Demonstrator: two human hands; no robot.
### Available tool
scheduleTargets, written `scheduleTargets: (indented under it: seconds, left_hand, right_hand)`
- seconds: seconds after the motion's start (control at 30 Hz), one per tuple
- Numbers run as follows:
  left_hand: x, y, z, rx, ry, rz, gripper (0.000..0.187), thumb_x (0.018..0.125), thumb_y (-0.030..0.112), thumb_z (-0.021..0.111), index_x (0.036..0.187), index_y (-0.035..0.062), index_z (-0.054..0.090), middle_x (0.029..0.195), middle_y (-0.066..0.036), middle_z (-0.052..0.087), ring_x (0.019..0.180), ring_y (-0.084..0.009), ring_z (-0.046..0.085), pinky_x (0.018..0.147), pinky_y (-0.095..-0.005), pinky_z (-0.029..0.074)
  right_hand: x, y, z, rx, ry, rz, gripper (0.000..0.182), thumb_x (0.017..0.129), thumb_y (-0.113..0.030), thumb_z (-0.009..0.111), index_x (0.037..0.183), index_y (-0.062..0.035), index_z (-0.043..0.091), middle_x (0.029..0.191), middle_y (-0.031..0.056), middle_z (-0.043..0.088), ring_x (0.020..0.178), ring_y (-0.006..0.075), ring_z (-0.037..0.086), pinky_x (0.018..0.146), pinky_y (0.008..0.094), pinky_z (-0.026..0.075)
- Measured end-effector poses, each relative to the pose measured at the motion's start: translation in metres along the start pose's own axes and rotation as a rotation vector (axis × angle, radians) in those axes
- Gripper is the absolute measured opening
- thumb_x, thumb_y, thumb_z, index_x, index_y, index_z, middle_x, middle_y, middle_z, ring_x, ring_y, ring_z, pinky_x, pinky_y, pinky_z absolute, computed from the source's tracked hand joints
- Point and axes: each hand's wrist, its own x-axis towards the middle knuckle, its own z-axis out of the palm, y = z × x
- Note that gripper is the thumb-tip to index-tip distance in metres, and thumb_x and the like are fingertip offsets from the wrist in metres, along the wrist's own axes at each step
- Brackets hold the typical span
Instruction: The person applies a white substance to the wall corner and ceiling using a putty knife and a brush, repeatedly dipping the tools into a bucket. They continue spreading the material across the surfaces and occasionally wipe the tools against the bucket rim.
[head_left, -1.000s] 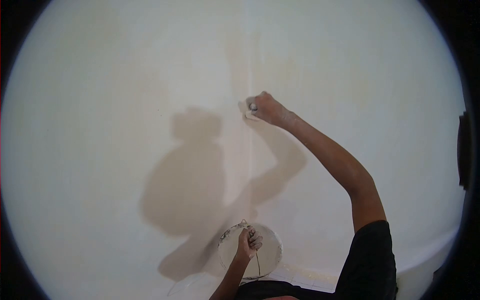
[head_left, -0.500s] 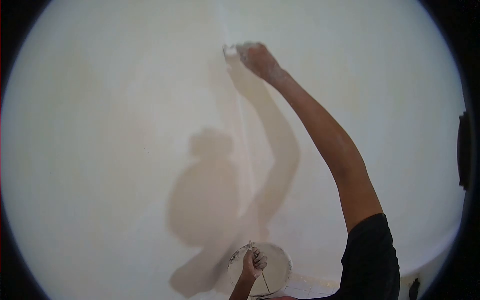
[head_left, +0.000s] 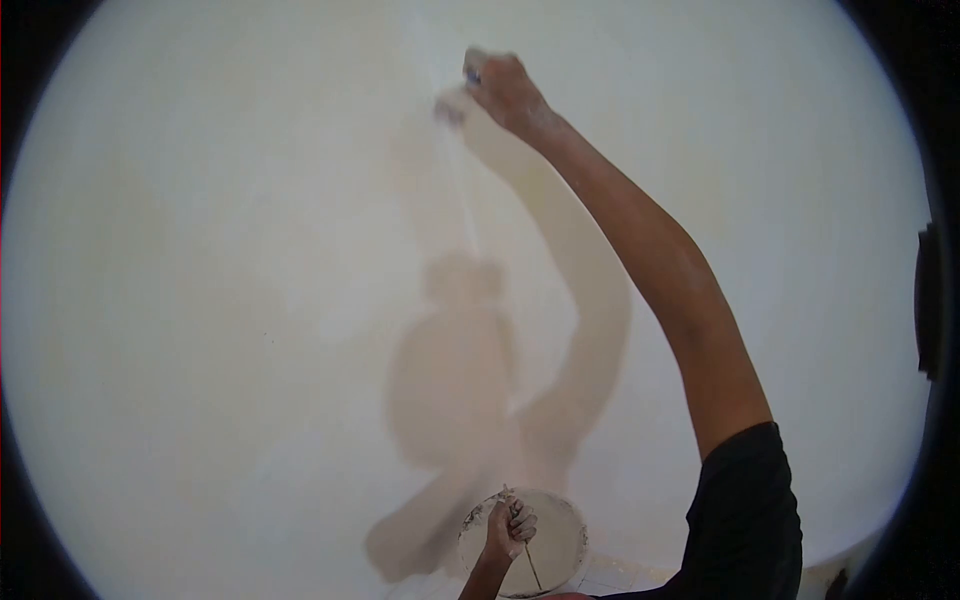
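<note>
Dark shapes and pale tiles at the fringes of the room.
Over on the far right, a tall, narrow, dark object with an uneven edge (head_left: 930, 302) stands out, too dim to identify. Low down, light floor tiles with thin grid lines (head_left: 604, 577) show, yellowish along their upper edge. Near the lower right corner there's a small, blurred, blackish shape (head_left: 838, 580), too indistinct for me to name.

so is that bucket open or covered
Open: the bucket has no lid on, and its pale inside shows behind the left hand.
</note>
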Motion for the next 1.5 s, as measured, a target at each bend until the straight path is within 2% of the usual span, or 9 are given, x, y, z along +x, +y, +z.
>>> scheduleTargets:
  seconds: [0.2,0.27,0.3,0.6,0.67,1.03,1.3,1.37,1.5]
  left_hand:
    - [0.007,-0.004,-0.007,0.076,0.031,0.036,0.029,0.092,0.032,0.05,0.071,0.0123,0.043,0.053,0.003,0.026,0.042,-0.0082,0.024,0.036,-0.0216,0.02]
    - [0.008,-0.005,-0.008,0.073,0.032,0.037,0.029,0.092,0.032,0.05,0.072,0.0124,0.042,0.053,0.003,0.026,0.042,-0.0081,0.024,0.036,-0.0217,0.02]
    - [0.009,-0.005,-0.011,0.062,0.027,0.031,0.029,0.092,0.032,0.05,0.072,0.0124,0.042,0.054,0.003,0.026,0.042,-0.0081,0.024,0.036,-0.0217,0.02]
    - [0.007,-0.002,-0.001,0.101,0.137,0.053,0.03,0.091,0.035,0.052,0.072,0.0129,0.042,0.053,0.003,0.025,0.041,-0.0084,0.024,0.036,-0.0216,0.02]
    - [0.007,-0.002,-0.002,0.098,0.092,0.037,0.031,0.09,0.035,0.052,0.072,0.0127,0.042,0.053,0.003,0.025,0.041,-0.0082,0.023,0.035,-0.0215,0.02]
    - [0.001,0.0,0.005,0.05,0.015,0.023,0.026,0.089,0.029,0.052,0.073,0.0115,0.043,0.052,0.003,0.026,0.04,-0.008,0.023,0.034,-0.021,0.019]
    - [0.007,0.002,-0.002,0.082,0.108,0.015,0.026,0.091,0.03,0.049,0.072,0.0129,0.044,0.053,0.003,0.026,0.04,-0.008,0.022,0.034,-0.0211,0.017]
    - [0.006,0.003,-0.002,0.063,0.127,0.003,0.026,0.091,0.03,0.049,0.072,0.013,0.044,0.053,0.003,0.026,0.04,-0.008,0.022,0.034,-0.0211,0.017]
    - [0.009,0.002,-0.009,0.048,0.11,0.006,0.028,0.091,0.031,0.051,0.071,0.0134,0.043,0.053,0.003,0.026,0.041,-0.0078,0.023,0.034,-0.0211,0.017]
  right_hand:
    - [0.022,0.01,-0.011,0.174,0.227,0.308,0.019,0.081,-0.017,0.061,0.087,0.0001,0.057,0.077,0.0193,0.063,0.077,0.0348,0.064,0.072,0.0416,0.052]
    - [0.0,0.014,-0.007,-0.208,-0.025,0.198,0.024,0.081,-0.015,0.062,0.102,-0.0026,0.06,0.083,0.0207,0.065,0.083,0.0365,0.063,0.075,0.0437,0.052]
    - [-0.016,0.016,0.004,-0.188,-0.064,0.199,0.016,0.081,-0.015,0.059,0.087,0.0003,0.059,0.083,0.0229,0.062,0.081,0.0371,0.063,0.073,0.0429,0.053]
    - [-0.187,-0.068,0.017,-0.045,-0.525,0.234,0.012,0.079,-0.008,0.056,0.088,-0.0016,0.058,0.086,0.0207,0.062,0.084,0.0356,0.064,0.07,0.0438,0.053]
    - [-0.194,-0.082,0.006,0.007,-0.832,0.312,0.012,0.078,-0.009,0.057,0.088,-0.0024,0.059,0.087,0.0206,0.062,0.083,0.0359,0.063,0.071,0.0446,0.053]
    - [-0.057,-0.073,-0.037,-0.113,-0.271,0.262,0.012,0.076,-0.01,0.058,0.082,0.0,0.06,0.088,0.0206,0.063,0.084,0.0365,0.063,0.072,0.046,0.052]
    - [-0.116,-0.044,-0.01,-0.114,-0.232,0.588,0.018,0.086,-0.018,0.055,0.086,-0.0013,0.061,0.082,0.0209,0.063,0.088,0.037,0.062,0.075,0.0453,0.051]
    - [-0.132,-0.029,0.006,0.11,0.044,0.637,0.02,0.088,-0.022,0.054,0.087,-0.0034,0.061,0.081,0.0205,0.063,0.083,0.0367,0.063,0.073,0.0454,0.051]
    - [-0.166,-0.055,0.025,-0.165,-0.185,0.699,0.018,0.087,-0.021,0.055,0.085,-0.0049,0.062,0.079,0.0182,0.064,0.079,0.0347,0.065,0.068,0.0437,0.053]
